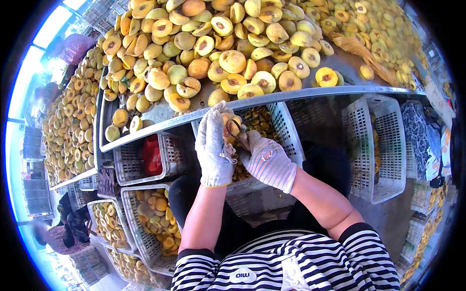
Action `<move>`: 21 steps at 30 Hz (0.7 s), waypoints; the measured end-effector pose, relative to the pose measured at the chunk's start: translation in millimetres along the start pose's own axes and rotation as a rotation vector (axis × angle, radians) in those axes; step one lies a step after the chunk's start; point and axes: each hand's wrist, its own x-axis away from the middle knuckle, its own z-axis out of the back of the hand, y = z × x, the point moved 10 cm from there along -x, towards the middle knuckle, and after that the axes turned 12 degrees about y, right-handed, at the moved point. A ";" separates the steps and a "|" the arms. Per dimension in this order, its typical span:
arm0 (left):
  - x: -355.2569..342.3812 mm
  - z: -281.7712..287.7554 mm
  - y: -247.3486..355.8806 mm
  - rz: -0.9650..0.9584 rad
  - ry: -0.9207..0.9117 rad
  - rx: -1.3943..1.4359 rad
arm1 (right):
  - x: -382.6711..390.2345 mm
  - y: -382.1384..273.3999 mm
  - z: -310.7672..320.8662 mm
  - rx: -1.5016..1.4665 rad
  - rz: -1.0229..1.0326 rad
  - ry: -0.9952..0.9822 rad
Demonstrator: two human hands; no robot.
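The metal-edged table [158,112] is heaped with fruit halves [194,44], many pits showing, so much seems undone; left-side crates [143,233] hold more, perhaps finished. Above another crate [287,127], the left hand [213,150] grips one fruit [229,127], the right hand [269,160] clasps a thin dark tool [238,127] against it

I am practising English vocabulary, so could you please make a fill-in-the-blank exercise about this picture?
1. The left hand and right hand both wear ____.
2. The ____ hand cups a fruit piece.
3. The person's shirt has black-and-white ____.
4. The bright item in the crate below the table's left corner is ____.
Missing words: gloves, left, stripes, red.
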 end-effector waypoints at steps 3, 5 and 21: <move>6.0 -1.2 8.4 -0.127 0.023 -0.048 | 2.8 6.3 -11.5 -0.094 -0.074 -0.077; 7.5 -1.5 13.3 -0.186 0.017 -0.152 | 4.7 10.0 -14.5 -0.105 -0.021 -0.069; 5.4 -34.5 28.2 -0.344 -0.275 -0.667 | 24.7 7.2 -29.9 -0.685 -0.246 -0.268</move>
